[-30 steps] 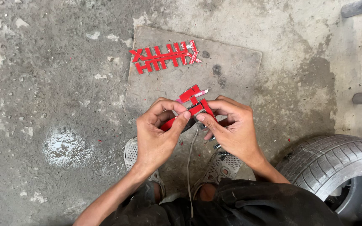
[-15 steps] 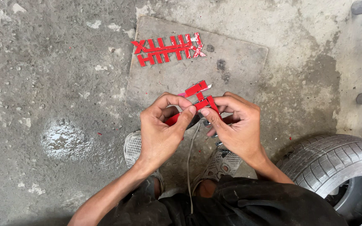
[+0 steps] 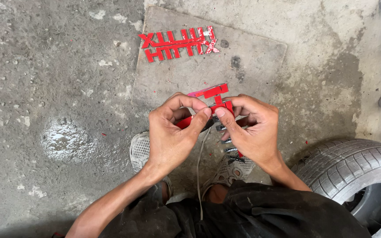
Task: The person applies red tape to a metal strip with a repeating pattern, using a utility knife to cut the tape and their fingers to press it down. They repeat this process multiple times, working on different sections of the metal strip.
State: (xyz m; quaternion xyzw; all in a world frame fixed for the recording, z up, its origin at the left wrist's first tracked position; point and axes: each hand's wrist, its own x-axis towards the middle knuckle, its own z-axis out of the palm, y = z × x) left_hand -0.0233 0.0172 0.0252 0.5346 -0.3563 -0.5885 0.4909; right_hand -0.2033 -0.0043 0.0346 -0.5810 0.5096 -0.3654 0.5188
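I see a small red branched piece [image 3: 212,99] held above the floor, in front of the person's knees. The left hand [image 3: 173,132] pinches its lower end between thumb and forefinger; the right hand [image 3: 250,128] grips its other side, fingers closed on it. A thin cord [image 3: 199,172] hangs below. Further out, a longer red comb-shaped strip [image 3: 177,43] lies on a grey slab [image 3: 252,61], and a tyre [image 3: 358,172] sits near the right arm.
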